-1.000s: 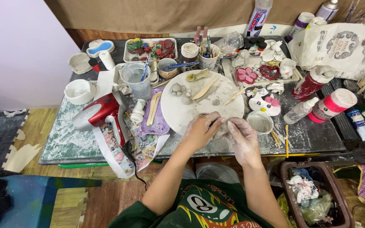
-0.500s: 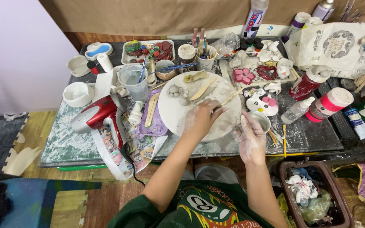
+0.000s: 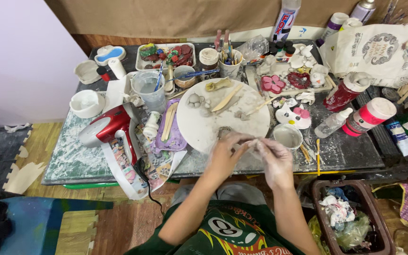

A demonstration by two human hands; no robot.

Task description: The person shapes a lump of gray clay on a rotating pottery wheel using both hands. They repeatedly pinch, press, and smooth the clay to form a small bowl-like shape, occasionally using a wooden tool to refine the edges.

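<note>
A cluttered, clay-smeared counter [image 3: 350,153] fills the frame's middle. At its lower edge, left hand [image 3: 226,153] and right hand [image 3: 276,158] meet fingertip to fingertip, pinching a small clay bit [image 3: 251,142] just over the round white board [image 3: 204,127]; a red hair dryer [image 3: 109,128] lies left.

Green printed shirt, short sleeves.

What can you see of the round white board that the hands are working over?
The round white work board lies flat on the cluttered table, smeared with grey clay dust. On it lie small grey clay lumps, a pale wooden modelling stick and a yellowish clay piece. The left hand and right hand meet above its near edge.
</note>
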